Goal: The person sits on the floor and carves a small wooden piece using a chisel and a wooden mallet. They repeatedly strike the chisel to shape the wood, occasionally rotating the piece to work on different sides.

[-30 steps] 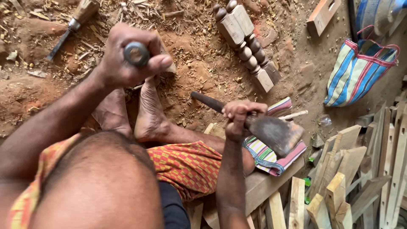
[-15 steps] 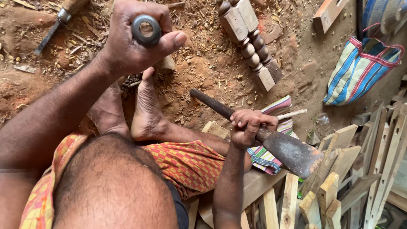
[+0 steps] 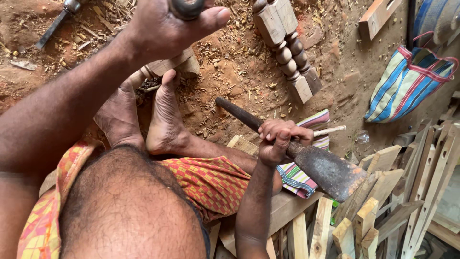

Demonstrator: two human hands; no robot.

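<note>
Head view: my left hand [image 3: 163, 29] gripped a round tool handle [image 3: 188, 7]; my right hand [image 3: 278, 141] clasped a rusty hatchet [image 3: 330, 172] above the striped cloth [image 3: 299, 177].

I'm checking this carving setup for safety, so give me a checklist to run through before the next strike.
1. Right hand wrapped firmly around the hatchet handle: ok.
2. Left hand gripping the chisel: ok.
3. Chisel tip seated on the workpiece: cannot tell, hidden.
4. Feet away from the cutting area: not ok, toes touch the workpiece.
5. Turned wooden post out of the swing path: ok.
</note>
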